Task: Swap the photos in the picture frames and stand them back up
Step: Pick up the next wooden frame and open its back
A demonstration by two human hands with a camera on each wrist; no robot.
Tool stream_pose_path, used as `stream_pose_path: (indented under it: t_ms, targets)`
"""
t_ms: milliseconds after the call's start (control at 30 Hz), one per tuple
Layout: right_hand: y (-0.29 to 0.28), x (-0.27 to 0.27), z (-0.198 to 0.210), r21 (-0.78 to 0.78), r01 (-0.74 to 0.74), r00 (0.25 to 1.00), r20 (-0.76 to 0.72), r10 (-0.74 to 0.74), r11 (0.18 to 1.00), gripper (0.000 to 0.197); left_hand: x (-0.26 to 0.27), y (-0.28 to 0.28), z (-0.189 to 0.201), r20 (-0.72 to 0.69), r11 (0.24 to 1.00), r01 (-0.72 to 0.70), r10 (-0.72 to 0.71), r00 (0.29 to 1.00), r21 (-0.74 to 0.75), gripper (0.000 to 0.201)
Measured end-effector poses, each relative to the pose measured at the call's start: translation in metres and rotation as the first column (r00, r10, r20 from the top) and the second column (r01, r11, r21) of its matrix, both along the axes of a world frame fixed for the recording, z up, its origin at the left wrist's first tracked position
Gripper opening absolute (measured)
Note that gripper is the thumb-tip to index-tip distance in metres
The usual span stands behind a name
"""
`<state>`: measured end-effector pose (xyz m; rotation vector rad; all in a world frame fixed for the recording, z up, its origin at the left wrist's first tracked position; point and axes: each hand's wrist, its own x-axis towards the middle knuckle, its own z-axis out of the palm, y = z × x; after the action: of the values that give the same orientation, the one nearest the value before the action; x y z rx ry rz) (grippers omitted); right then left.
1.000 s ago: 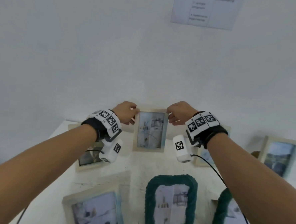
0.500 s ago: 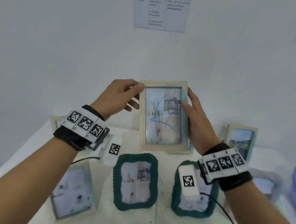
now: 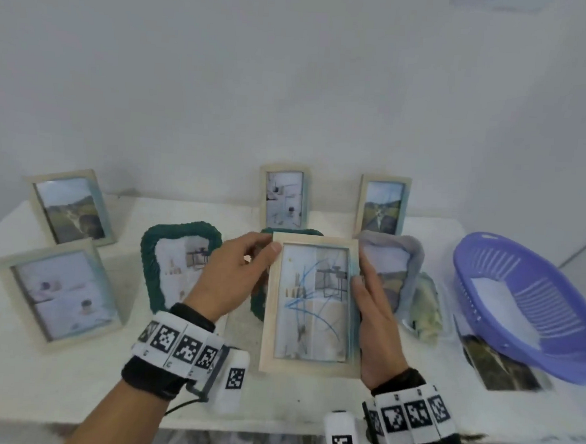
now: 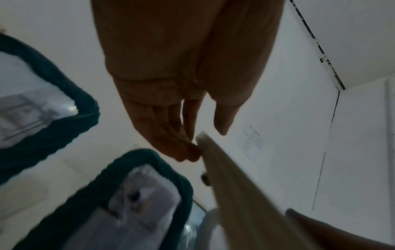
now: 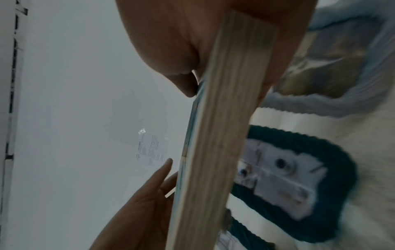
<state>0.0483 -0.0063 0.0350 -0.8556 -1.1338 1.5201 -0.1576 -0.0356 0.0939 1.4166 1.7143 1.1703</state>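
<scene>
A light wooden picture frame (image 3: 312, 305) with a blue-scribbled photo hangs above the table's front middle, its glass facing me. My left hand (image 3: 265, 254) pinches its top left corner, thumb on the front. Along its right edge, my right hand (image 3: 360, 281) grips it, with the thumb on the glass. The left wrist view shows my left hand's fingers (image 4: 190, 152) behind the frame's corner (image 4: 213, 160). In the right wrist view the frame's edge (image 5: 220, 135) runs out from my right palm (image 5: 188, 55).
Two green knitted frames (image 3: 179, 263) (image 3: 257, 309) and a grey one (image 3: 395, 272) lie on the white table (image 3: 69, 386). Several wooden frames stand at the back (image 3: 284, 197) (image 3: 383, 206) and left (image 3: 59, 293). A purple basket (image 3: 526, 304) sits right, over a loose photo (image 3: 502, 365).
Both hands lifted the wooden frame from the back of the table and brought it down and toward me. The right hand shifted to its right edge.
</scene>
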Motion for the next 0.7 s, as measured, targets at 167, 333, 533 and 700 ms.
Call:
stream_pose_path:
  t_ms: [167,333,533,700]
  targets:
    - [-0.025,0.031,-0.014,-0.042,0.060,0.997,0.042,-0.058,0.997,0.029,0.058,-0.046,-0.025,0.026,0.997,0.066,-0.065,0.998,-0.034,0.051]
    - [-0.043,0.050,-0.017,-0.005,0.043,0.987,0.152,-0.042,0.999,0.031,0.104,-0.066,-0.032,0.176,0.994,0.110,-0.110,0.978,0.009,0.054]
    - [-0.057,0.055,-0.016,-0.125,-0.134,0.988,0.065,0.143,0.983,0.047,0.117,-0.067,-0.039,0.302,0.994,0.062,-0.031,0.953,-0.095,0.080]
    - [-0.055,0.056,-0.026,-0.180,-0.087,0.988,0.114,0.109,0.980,0.030,0.108,-0.065,-0.052,0.392,0.986,0.089,-0.027,0.919,-0.141,0.106]
